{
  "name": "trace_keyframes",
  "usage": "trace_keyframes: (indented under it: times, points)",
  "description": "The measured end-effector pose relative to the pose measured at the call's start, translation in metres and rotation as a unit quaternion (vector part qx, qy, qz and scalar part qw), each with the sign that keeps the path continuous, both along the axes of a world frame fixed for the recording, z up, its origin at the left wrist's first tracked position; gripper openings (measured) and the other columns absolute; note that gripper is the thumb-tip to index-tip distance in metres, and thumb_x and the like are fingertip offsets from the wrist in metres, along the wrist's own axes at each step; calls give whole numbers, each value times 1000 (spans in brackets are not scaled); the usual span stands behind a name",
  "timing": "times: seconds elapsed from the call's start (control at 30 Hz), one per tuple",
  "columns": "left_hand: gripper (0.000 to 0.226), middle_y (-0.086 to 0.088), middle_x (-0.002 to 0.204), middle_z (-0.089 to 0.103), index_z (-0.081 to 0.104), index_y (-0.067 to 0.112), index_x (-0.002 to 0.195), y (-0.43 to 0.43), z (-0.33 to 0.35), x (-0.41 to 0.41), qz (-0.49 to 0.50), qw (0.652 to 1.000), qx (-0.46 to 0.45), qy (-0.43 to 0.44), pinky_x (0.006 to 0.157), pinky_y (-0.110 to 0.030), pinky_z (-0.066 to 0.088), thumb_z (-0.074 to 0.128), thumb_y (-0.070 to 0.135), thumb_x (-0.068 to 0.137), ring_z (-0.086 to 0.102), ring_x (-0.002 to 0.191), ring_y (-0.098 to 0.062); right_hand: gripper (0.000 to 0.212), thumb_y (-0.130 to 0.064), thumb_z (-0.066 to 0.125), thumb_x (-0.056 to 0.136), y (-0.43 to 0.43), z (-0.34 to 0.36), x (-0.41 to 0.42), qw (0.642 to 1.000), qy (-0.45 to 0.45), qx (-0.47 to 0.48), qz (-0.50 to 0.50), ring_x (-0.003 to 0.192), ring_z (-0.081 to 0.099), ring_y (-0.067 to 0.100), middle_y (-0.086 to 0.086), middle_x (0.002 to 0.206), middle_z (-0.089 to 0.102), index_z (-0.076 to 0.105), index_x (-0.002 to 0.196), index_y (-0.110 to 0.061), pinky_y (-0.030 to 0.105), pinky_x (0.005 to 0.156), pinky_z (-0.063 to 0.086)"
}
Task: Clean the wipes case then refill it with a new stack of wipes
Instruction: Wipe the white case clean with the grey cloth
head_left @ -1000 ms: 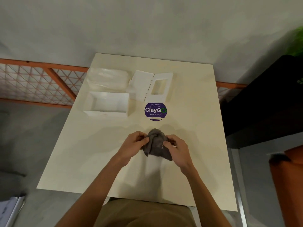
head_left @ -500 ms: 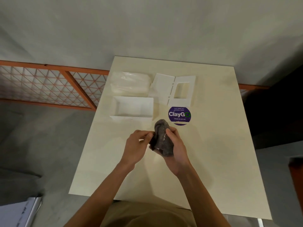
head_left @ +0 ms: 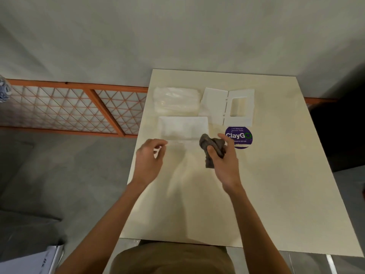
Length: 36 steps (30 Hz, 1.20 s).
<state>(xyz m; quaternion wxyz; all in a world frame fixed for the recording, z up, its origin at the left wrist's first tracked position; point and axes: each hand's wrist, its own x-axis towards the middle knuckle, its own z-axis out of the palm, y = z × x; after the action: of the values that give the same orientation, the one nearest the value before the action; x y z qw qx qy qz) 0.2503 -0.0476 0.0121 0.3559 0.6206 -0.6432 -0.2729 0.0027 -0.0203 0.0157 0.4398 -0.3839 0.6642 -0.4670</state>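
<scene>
An open white wipes case lies empty on the cream table. Its white lid, flap open, rests just behind it to the right. A clear-wrapped stack of wipes sits behind the case. My right hand is shut on a crumpled grey cloth, held just off the case's near right corner. At the case's near left corner my left hand hovers with fingers apart, holding nothing.
A round purple ClayGo sticker is on the table right of my right hand. An orange metal grid frame stands left of the table. Grey floor lies to the left, a dark object at the right edge.
My left hand has let go of the cloth and moved left toward the case. My right hand keeps the cloth and has shifted forward, close to the case.
</scene>
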Motion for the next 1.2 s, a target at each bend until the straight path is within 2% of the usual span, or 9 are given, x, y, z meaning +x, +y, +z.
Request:
trace_keyframes:
  times: [0.23, 0.27, 0.4, 0.5, 0.8, 0.93, 1.03, 1.13, 1.2]
  points:
    - [22, 4, 126, 67, 68, 18, 125, -39, -17, 33, -79, 981, -49, -171, 97, -32, 49, 63, 17, 104, 54, 122, -21, 40, -18, 68, 102, -46, 0, -12, 939, 300, -91, 143, 113, 57, 13, -2, 124, 64, 57, 139, -29, 7, 88, 40]
    - [23, 4, 127, 66, 67, 18, 126, -44, -22, 35, -103, 973, -54, -201, 97, -35, 51, 63, 18, 103, 53, 124, -21, 38, -18, 67, 103, -51, -4, -10, 927, 322, -97, 165, 114, 58, 14, -1, 126, 62, 58, 138, -30, 7, 92, 42]
    - [23, 5, 124, 68, 69, 17, 125, -60, -39, 41, -165, 943, -59, -284, 96, -45, 55, 64, 19, 103, 53, 126, -20, 31, -23, 64, 106, -63, -26, -4, 865, 429, -76, 249, 110, 58, 31, 0, 141, 50, 58, 135, -31, 43, 96, 55]
    - [19, 5, 121, 68, 71, 16, 120, -65, -45, 42, -184, 931, -66, -309, 96, -45, 55, 61, 17, 104, 54, 122, -21, 31, -24, 62, 106, -67, -35, -4, 830, 483, -57, 273, 104, 55, 33, 0, 139, 55, 57, 135, -33, 48, 92, 54]
    - [16, 4, 110, 68, 70, 14, 107, -72, -53, 40, -185, 950, -38, -250, 77, -46, 59, 54, 15, 107, 56, 110, -21, 17, -36, 51, 113, -62, -46, -2, 822, 511, -66, 244, 87, 53, 29, 4, 109, 64, 54, 130, -34, 51, 78, 57]
    - [12, 2, 107, 70, 72, 12, 104, -66, -52, 39, -168, 964, -60, -198, 80, -46, 58, 60, 8, 104, 57, 107, -21, 16, -37, 51, 113, -52, -34, -6, 827, 503, -66, 242, 89, 55, 30, 3, 105, 64, 54, 128, -34, 51, 78, 57]
    - [11, 3, 109, 71, 73, 12, 104, -60, -41, 38, -153, 975, -67, -148, 91, -35, 53, 63, 6, 103, 60, 109, -20, 16, -36, 53, 111, -48, -16, -11, 843, 476, -66, 242, 91, 58, 30, 1, 102, 65, 54, 127, -37, 47, 77, 57]
    - [14, 9, 111, 72, 73, 15, 110, -52, -22, 36, -133, 988, -25, -81, 91, -9, 44, 62, 9, 104, 62, 106, -6, 19, -32, 57, 108, -50, 2, -21, 864, 430, -46, 257, 94, 60, 27, -5, 100, 66, 55, 125, -39, 46, 74, 57]
    - [15, 13, 112, 72, 72, 18, 112, -51, -13, 33, -126, 991, 10, -41, 90, -7, 43, 59, 15, 106, 64, 104, -1, 22, -28, 59, 106, -55, 12, -26, 876, 395, -41, 273, 97, 65, 19, -14, 105, 71, 55, 122, -42, 45, 78, 57]
